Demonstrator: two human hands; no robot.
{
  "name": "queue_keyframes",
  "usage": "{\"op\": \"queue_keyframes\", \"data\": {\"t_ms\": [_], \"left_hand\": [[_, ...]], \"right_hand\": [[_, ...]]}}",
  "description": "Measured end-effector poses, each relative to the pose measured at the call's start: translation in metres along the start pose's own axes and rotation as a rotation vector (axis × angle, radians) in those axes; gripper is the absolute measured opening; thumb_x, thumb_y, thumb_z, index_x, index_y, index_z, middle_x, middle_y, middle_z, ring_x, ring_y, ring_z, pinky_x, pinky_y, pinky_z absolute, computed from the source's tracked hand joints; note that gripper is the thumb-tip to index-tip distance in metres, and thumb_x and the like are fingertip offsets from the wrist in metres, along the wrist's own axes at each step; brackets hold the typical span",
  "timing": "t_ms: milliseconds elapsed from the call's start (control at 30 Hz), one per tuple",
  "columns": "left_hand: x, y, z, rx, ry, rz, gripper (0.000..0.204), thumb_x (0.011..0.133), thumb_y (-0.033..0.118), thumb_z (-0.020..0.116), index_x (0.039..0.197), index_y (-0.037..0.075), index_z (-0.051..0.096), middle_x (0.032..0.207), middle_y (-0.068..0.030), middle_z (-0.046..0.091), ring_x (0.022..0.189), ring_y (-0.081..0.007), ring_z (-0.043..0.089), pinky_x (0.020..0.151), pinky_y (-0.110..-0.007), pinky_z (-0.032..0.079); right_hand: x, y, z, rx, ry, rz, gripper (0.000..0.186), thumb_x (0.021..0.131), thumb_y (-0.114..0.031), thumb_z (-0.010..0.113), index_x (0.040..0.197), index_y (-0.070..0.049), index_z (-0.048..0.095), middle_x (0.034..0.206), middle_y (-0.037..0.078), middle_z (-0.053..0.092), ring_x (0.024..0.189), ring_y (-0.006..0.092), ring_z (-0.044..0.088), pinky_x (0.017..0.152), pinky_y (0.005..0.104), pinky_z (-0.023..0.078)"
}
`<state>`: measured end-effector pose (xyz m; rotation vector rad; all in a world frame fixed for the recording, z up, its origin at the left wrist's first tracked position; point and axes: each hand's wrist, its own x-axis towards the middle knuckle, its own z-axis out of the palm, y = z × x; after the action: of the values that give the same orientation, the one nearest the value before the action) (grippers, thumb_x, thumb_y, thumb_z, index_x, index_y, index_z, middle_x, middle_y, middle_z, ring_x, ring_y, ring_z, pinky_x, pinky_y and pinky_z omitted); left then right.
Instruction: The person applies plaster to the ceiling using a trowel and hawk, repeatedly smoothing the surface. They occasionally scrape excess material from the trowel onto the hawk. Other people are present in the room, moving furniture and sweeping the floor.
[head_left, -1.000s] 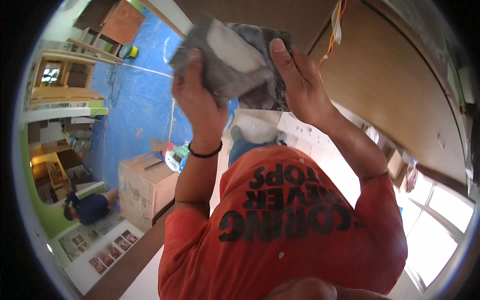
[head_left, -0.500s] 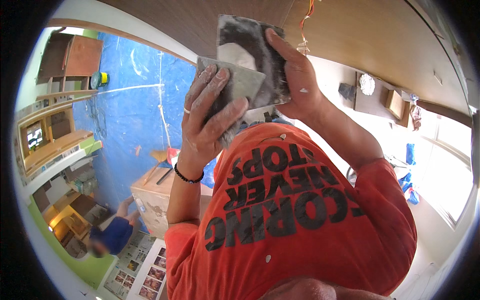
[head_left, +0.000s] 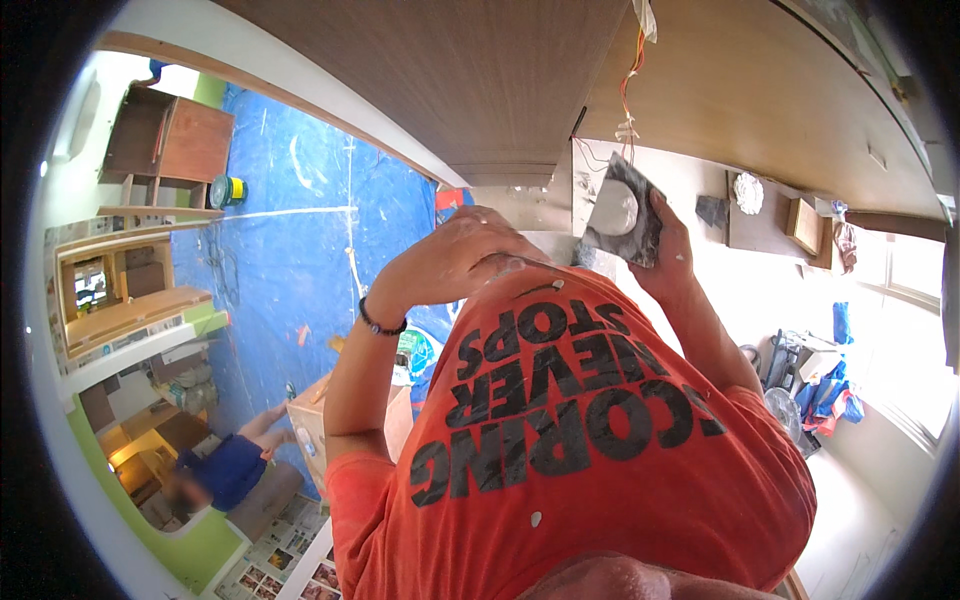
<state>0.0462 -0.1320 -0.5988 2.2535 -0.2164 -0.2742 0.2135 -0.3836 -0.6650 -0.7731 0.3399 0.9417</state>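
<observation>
My right hand [head_left: 672, 250] grips the edge of a dark, smeared square putty board [head_left: 640, 247]. A rounded lump of white putty [head_left: 613, 208] sits on its face. Close in front of my red shirt, my left hand [head_left: 468, 250] is turned with its back to view and its fingers curled. A pale flat scraper [head_left: 553, 243] shows partly just beyond those fingers, between them and the board. Most of it is hidden by the hand and shirt. The left hand and the board are apart.
A dark wood panel [head_left: 440, 80] hangs over the hands, with loose wires [head_left: 630, 85] dangling beside it. Blue sheeting [head_left: 290, 160] covers the floor at left. A person in blue [head_left: 228, 470] is at lower left, by a wooden cabinet [head_left: 310, 425]. Bundled items [head_left: 810, 375] stand at right.
My hands have come apart and dropped nearer my chest. The board moved right and down with my right hand. My left hand rolled over, hiding most of the scraper.
</observation>
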Motion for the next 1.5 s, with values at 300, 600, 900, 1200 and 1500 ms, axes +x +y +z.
{"op": "queue_keyframes", "data": {"t_ms": [300, 600, 900, 1200, 1500], "left_hand": [[0.053, -0.025, -0.018, -0.245, -0.329, 0.005, 0.025, 0.094, 0.010, 0.066, 0.117, 0.011, 0.074, 0.104, -0.0105, 0.074, 0.095, -0.0260, 0.066, 0.086, -0.037, 0.049], [0.055, -0.040, -0.021, -0.242, -0.403, 0.032, 0.022, 0.089, 0.010, 0.072, 0.110, 0.011, 0.075, 0.093, -0.0077, 0.074, 0.086, -0.0220, 0.065, 0.079, -0.035, 0.050], [0.019, -0.057, -0.038, -0.362, -0.136, -0.026, 0.021, 0.090, 0.002, 0.070, 0.110, 0.008, 0.074, 0.106, -0.0051, 0.069, 0.094, -0.0189, 0.063, 0.082, -0.033, 0.052], [0.013, -0.053, -0.033, -0.420, -0.013, -0.017, 0.023, 0.090, -0.002, 0.069, 0.111, 0.006, 0.074, 0.105, -0.0054, 0.067, 0.094, -0.0159, 0.062, 0.080, -0.031, 0.051], [-0.011, -0.027, -0.047, -0.352, 0.258, -0.173, 0.020, 0.090, 0.004, 0.070, 0.110, 0.000, 0.072, 0.109, -0.0094, 0.071, 0.094, -0.0153, 0.065, 0.083, -0.032, 0.052]], "right_hand": [[-0.013, 0.004, -0.012, 0.013, -0.017, 0.110, 0.043, 0.109, -0.033, 0.035, 0.141, -0.008, 0.051, 0.134, 0.011, 0.062, 0.122, 0.0281, 0.061, 0.107, 0.0489, 0.049], [-0.003, 0.000, -0.017, -0.045, -0.063, 0.083, 0.044, 0.109, -0.033, 0.036, 0.144, -0.010, 0.049, 0.135, 0.009, 0.062, 0.122, 0.0268, 0.062, 0.106, 0.0497, 0.051], [0.011, -0.018, -0.004, -0.064, -0.129, -0.009, 0.047, 0.109, -0.034, 0.034, 0.146, -0.009, 0.047, 0.137, 0.011, 0.060, 0.124, 0.0281, 0.061, 0.107, 0.0506, 0.049], [-0.001, -0.016, 0.002, -0.026, -0.187, 0.125, 0.047, 0.109, -0.034, 0.036, 0.146, -0.008, 0.047, 0.139, 0.010, 0.059, 0.126, 0.0288, 0.059, 0.108, 0.0522, 0.048], [0.002, -0.025, 0.033, -0.037, -0.159, -0.122, 0.043, 0.108, -0.035, 0.044, 0.140, -0.008, 0.051, 0.135, 0.011, 0.061, 0.123, 0.0278, 0.061, 0.108, 0.0465, 0.049]]}}
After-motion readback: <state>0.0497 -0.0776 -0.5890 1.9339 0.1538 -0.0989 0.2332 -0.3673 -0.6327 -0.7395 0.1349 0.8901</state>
